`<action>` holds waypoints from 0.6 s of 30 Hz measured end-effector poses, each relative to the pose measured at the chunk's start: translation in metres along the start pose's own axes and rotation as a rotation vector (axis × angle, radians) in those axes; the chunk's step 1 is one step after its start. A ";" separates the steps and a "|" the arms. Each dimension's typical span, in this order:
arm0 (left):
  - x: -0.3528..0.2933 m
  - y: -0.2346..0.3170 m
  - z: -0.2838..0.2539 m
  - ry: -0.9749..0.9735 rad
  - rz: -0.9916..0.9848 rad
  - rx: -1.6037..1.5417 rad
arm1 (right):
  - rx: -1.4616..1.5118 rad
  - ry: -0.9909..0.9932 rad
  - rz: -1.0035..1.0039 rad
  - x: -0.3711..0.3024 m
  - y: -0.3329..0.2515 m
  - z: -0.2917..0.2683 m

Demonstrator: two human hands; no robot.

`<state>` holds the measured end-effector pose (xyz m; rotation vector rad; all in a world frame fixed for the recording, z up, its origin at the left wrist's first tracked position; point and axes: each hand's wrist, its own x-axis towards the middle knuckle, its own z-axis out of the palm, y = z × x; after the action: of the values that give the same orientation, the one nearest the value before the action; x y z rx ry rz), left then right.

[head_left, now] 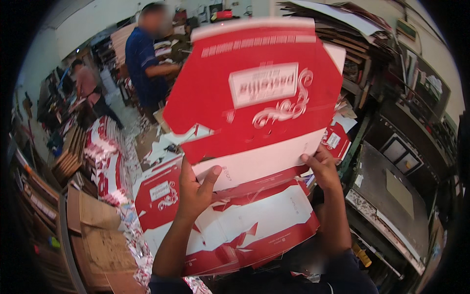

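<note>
Head view: the person in front of me has a red-and-white cardboard sheet [267, 115] up in both hands, tilted w/ its broad red face toward them & the white print upside down. Left hand [197, 191] is partly closed on the sheet's near left corner, thumb on the white strip, other fingers mostly hidden. Right hand [322, 167] grips the near right edge, thumb on the face, fingers going behind, approx. level w/ the left one.

Sheet's above a loose stack of similar cut sheets [267, 223], red & white, some edges torn or ragged; can't tell what the stack sits on. Another red sheet [338, 141] shows just beyond the right hand.

To the right, a big dark machine w/ a flat metal bed [377, 183], a tan rectangle [400, 191] lying on it. Far right, a messy pile of boards [355, 46]. On the left, heaps of red-and-white card [108, 169], plus a worn wooden board [105, 245] nearer. Far left, a co-worker in blue [143, 66] & another person in pink [87, 87], both standing.
</note>
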<state>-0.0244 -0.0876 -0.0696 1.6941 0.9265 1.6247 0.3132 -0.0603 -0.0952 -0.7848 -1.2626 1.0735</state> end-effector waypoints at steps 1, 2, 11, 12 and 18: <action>0.001 -0.013 0.001 -0.009 -0.037 -0.016 | -0.045 -0.029 0.064 0.001 0.000 -0.007; -0.001 -0.023 -0.001 -0.011 -0.074 -0.025 | -0.055 -0.040 0.113 0.003 0.011 -0.014; 0.015 -0.051 0.004 0.065 -0.293 -0.268 | -0.018 0.044 0.047 0.005 0.047 -0.023; 0.013 -0.054 0.004 0.053 -0.234 -0.267 | -0.046 0.014 0.081 0.003 0.051 -0.015; 0.002 -0.057 0.017 0.002 -0.220 -0.235 | -0.040 0.054 -0.040 0.006 0.080 0.008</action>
<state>-0.0117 -0.0526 -0.1159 1.3821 0.8536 1.5234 0.2895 -0.0283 -0.1657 -0.8103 -1.2523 0.9918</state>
